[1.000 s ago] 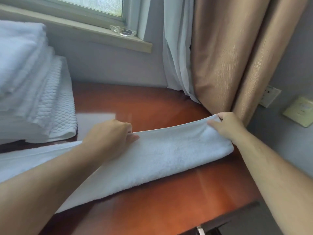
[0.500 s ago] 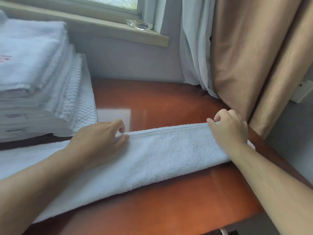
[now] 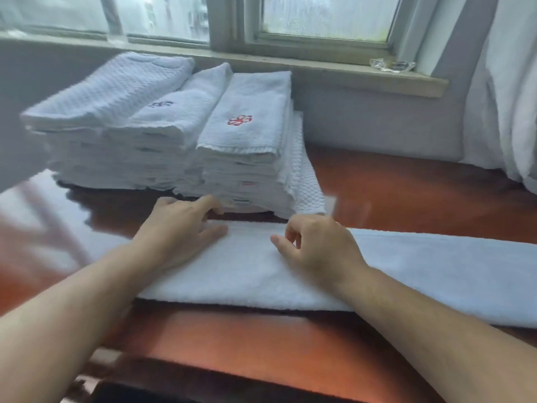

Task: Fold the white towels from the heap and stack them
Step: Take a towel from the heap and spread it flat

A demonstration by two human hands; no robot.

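A long white towel (image 3: 421, 271), folded lengthwise, lies flat across the red-brown table (image 3: 290, 338) from the middle out past the right edge of view. My left hand (image 3: 180, 231) presses on the towel's left end with fairly straight fingers that reach its far edge. My right hand (image 3: 316, 245) rests on the towel just to the right, fingers loosely curled at the far edge and thumb flat on the cloth. Behind the hands stand stacks of folded white towels (image 3: 247, 123). The nearest top towel bears a red emblem.
Another stack (image 3: 177, 112) has a dark blue emblem, and a waffle-weave stack (image 3: 110, 88) stands at the far left. A window sill (image 3: 319, 71) with a clear glass object (image 3: 392, 65) runs behind. A white curtain (image 3: 505, 112) hangs at the right.
The view has swung left. My right hand released the towel's right end and both hands slid left along it to the left end. The towel now lies flat.
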